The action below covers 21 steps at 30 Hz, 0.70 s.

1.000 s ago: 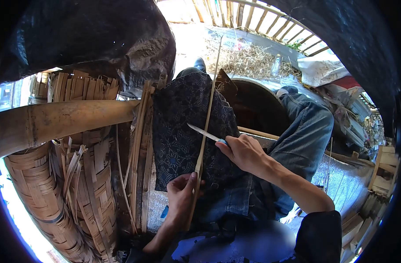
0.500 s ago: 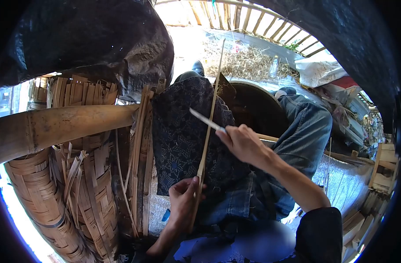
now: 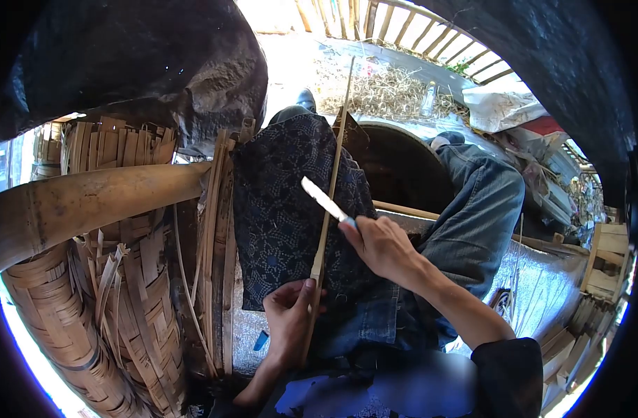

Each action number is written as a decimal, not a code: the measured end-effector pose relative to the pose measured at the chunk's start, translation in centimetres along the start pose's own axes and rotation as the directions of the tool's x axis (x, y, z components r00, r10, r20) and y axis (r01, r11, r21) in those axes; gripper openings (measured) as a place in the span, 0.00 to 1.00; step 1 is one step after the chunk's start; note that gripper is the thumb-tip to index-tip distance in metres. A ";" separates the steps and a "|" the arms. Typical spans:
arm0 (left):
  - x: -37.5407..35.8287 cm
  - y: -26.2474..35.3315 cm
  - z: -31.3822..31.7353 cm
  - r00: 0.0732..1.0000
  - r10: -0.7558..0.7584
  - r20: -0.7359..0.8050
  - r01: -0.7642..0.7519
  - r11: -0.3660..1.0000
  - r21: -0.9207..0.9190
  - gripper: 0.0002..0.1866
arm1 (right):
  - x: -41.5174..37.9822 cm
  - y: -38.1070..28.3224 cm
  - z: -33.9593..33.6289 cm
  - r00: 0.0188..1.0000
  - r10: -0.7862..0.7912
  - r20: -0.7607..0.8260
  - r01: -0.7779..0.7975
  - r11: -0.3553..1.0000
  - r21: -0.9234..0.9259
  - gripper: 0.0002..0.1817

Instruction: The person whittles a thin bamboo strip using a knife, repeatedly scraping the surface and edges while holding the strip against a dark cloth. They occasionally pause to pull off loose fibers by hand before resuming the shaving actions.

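Observation:
A long, thin bamboo strip (image 3: 335, 161) runs up and away across my lap. Near its lower end my left hand (image 3: 291, 312) is closed on it, thumb pressed on top. My right hand (image 3: 387, 247) grips the handle of a knife (image 3: 324, 200). The bright blade points up and left, crossing over the strip in this view. Under both lies a dark blue patterned cloth (image 3: 280, 209), spread over my left thigh.
Rolled woven bamboo (image 3: 54, 313) and upright bamboo slats (image 3: 211, 265) stand at left, with a thick bamboo pole (image 3: 110, 191) across them. A dark round container (image 3: 402, 164) sits between my legs. Shavings (image 3: 374, 90) and a bottle (image 3: 428, 99) lie beyond.
The knife's blade has turned so its broad face catches the light, and my right hand sits slightly lower. My left hand keeps its hold on the strip. The whole view has shifted a little.

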<state>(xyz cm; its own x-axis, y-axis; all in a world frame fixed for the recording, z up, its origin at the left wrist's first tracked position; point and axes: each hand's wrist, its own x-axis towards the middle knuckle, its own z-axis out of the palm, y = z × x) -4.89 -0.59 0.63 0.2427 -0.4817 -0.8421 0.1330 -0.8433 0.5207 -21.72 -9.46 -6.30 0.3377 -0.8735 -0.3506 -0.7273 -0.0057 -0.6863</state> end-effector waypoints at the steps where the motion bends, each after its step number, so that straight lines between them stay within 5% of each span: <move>1: -0.2 0.0 0.1 1.000 -0.001 -0.003 0.001 1.000 -0.003 0.14 | 0.5 0.4 0.3 0.998 0.020 -0.061 -0.020 1.000 0.004 0.28; 5: -0.2 0.2 0.0 1.000 -0.024 -0.004 0.024 0.999 -0.026 0.14 | 1.7 1.7 -0.4 0.998 -0.004 -0.057 0.009 0.996 0.092 0.29; 7: 0.1 0.0 -0.4 0.999 -0.030 0.013 0.031 0.999 -0.030 0.14 | 0.9 1.2 -0.8 0.991 0.048 0.128 -0.072 0.981 0.181 0.29; 11: 0.0 0.3 -0.4 0.998 -0.056 0.036 0.057 0.997 -0.044 0.14 | -0.9 0.0 -1.2 0.965 0.093 0.246 -0.147 0.966 0.213 0.30; 15: 0.1 0.2 -0.3 0.999 -0.037 0.026 0.038 0.999 -0.023 0.14 | -0.7 -0.1 -0.5 0.969 0.115 0.218 -0.162 0.964 0.212 0.31; 17: 0.3 -0.1 -0.2 1.000 -0.001 -0.012 0.001 0.999 -0.042 0.14 | -0.7 0.3 0.5 0.999 0.011 0.031 -0.016 0.982 0.188 0.30; 21: 0.3 -0.1 -0.1 1.000 0.011 -0.010 -0.011 0.999 -0.038 0.13 | -0.4 0.2 0.2 0.994 0.055 0.096 -0.070 0.985 0.159 0.30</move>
<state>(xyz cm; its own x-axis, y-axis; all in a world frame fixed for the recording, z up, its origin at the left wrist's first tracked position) -4.69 -0.64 0.38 0.2534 -0.4883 -0.8350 0.1671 -0.8281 0.5350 -21.86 -9.02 -6.41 0.3534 -0.8216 -0.4473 -0.6449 0.1324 -0.7527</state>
